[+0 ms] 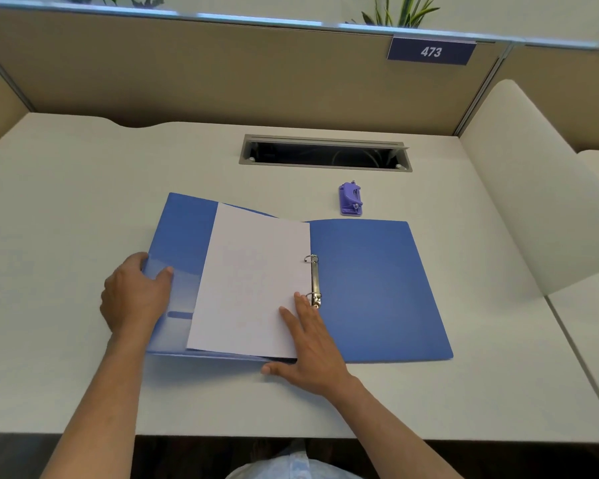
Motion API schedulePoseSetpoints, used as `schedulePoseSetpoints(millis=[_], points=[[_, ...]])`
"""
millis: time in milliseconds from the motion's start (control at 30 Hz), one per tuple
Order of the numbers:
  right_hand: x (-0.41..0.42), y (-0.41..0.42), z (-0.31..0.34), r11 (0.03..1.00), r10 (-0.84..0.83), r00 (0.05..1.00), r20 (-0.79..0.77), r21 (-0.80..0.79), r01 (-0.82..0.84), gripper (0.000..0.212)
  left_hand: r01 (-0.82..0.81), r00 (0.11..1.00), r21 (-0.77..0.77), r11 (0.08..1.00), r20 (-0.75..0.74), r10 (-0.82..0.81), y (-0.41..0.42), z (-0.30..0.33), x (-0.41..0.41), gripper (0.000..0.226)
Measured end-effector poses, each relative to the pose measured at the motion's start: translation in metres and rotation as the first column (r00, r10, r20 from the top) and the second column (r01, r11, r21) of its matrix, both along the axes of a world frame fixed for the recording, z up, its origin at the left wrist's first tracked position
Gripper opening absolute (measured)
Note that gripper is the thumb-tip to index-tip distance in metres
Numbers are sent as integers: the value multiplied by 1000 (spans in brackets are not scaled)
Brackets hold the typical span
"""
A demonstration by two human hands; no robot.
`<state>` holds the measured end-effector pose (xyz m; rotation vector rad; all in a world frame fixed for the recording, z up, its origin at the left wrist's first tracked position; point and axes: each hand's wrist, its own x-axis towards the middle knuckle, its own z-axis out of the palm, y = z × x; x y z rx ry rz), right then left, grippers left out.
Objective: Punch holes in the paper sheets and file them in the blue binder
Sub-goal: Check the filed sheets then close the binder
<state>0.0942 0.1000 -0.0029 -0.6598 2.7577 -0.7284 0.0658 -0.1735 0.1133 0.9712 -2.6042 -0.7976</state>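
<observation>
Head view looks down on the blue binder (377,288), lying wide open and flat on the white tabletop (83,202), and that binder is our landmark. Inside it sit the paper sheets (253,281), a white stack threaded on the two metal rings (314,281) at the spine and resting over the binder's left cover. Long axis of the sheets runs away from the person, tilted a little so the far end leans right; the ring edge faces the binder's right cover, which is bare blue. The spine mechanism runs the same way, near to far.

Left hand (135,299) is at the binder's left edge, fingers curled round the cover's outer rim, thumb on top of it, grasping that cover. Right hand (312,344) lies flat with straight fingers on the near right corner of the sheets, fingertips just beside the nearer ring, thumb stretched out along the binder's near edge on the tabletop; it grips nothing, only presses. So the sheets lie between the two hands.

Beyond the binder's far edge, near its right cover, stands the purple hole punch (350,199), apart from both hands. Farther back still, a grey cable slot (325,153) is set into the tabletop.
</observation>
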Motion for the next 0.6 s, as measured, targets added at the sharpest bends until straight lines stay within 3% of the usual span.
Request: schedulePoseSetpoints(millis=[167,267,433,600], points=[[-2,1,11,976,-99,983,155,-179,127,112,101,985,101,990,-148,-85,-2,37,-2,35],[-2,4,18,962,-90,978,188,-237,134,112,208,961,243,947,-231,-152,3,60,-3,30],[-3,8,24,969,-102,981,162,-206,135,111,477,857,501,722,-449,-255,37,93,-1,19],[5,13,26,932,-92,973,213,-326,159,114,650,753,532,542,-548,-365,88,98,-1,46]])
